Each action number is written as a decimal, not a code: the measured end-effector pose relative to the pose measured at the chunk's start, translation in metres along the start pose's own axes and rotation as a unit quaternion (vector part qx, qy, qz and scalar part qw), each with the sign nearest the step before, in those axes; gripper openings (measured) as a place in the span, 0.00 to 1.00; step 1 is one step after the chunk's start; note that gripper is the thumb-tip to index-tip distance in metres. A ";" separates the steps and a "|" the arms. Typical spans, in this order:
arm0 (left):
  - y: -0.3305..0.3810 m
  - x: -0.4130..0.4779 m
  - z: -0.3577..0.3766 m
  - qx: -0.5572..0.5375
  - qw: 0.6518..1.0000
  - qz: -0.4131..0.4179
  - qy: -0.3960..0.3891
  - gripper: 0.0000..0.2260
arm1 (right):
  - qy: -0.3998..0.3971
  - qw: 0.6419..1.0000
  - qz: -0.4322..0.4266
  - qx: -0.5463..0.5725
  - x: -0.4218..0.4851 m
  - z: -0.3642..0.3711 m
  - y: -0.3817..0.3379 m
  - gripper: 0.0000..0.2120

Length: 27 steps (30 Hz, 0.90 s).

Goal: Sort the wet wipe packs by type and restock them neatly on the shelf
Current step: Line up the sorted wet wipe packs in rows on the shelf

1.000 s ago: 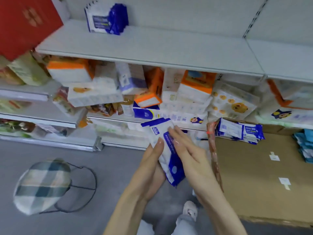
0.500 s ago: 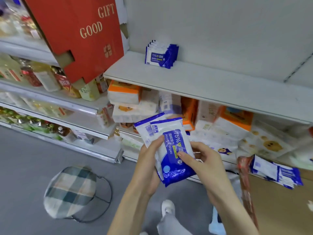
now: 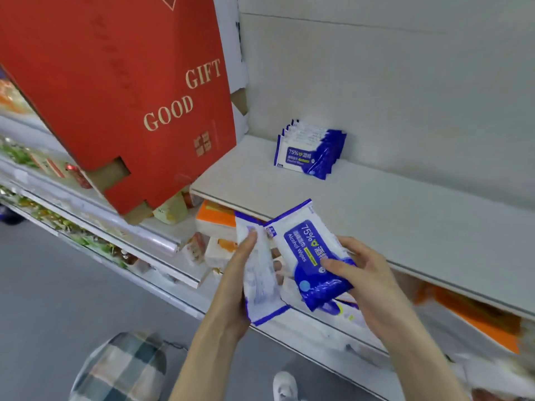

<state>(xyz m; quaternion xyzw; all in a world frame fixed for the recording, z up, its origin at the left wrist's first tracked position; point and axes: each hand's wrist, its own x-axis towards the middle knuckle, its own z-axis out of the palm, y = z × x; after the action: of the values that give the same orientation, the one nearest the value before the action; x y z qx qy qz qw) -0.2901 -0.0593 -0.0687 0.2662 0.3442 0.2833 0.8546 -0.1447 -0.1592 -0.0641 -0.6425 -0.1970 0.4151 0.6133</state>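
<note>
wipe packs (image 3: 311, 256) between left hand (image 3: 241, 273), right hand (image 3: 366, 280)

At centre frame, the left hand (image 3: 235, 290) grips a white-backed wipe pack (image 3: 260, 280), while the right hand (image 3: 373, 287) pinches a blue alcohol wipes pack (image 3: 311, 256) just beside it. Above them, a row of matching packs (image 3: 309, 150) stands on the white shelf (image 3: 405, 221). A red gift box (image 3: 115, 82) fills the upper left.

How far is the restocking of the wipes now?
Done: one row of blue alcohol wipe packs stands at the back of the white shelf. In hand: the left hand holds a white-backed pack, the right hand grips a blue-faced pack. Left: placing these, then likely the jumbled orange packs underneath.
</note>
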 end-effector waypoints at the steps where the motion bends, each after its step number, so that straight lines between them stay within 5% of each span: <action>1: 0.004 0.012 -0.001 -0.003 1.000 0.001 0.014 0.20 | -0.003 1.000 0.005 -0.004 0.015 -0.003 -0.003 0.15; 10: 0.039 0.100 -0.013 0.018 0.994 0.035 0.102 0.27 | 0.113 0.987 -0.104 -0.048 0.120 -0.013 -0.029 0.13; 13: 0.060 0.131 -0.018 0.011 0.987 0.077 0.140 0.10 | 0.143 0.982 -0.115 -0.037 0.146 -0.013 -0.031 0.11; 19: 0.108 0.171 -0.031 0.091 0.982 0.089 0.141 0.08 | 0.183 0.977 -0.098 -0.049 0.184 0.002 -0.030 0.12; 27: 0.143 0.203 -0.055 0.155 0.978 0.088 0.111 0.12 | 0.237 0.934 -0.156 -0.215 0.228 0.033 -0.024 0.13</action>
<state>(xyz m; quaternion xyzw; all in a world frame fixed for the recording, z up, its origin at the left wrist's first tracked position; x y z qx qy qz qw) -0.2520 0.1901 -0.0987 0.3915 0.4516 0.3288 0.7312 -0.0325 0.0398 -0.1051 -0.7998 -0.2283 0.0975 0.5465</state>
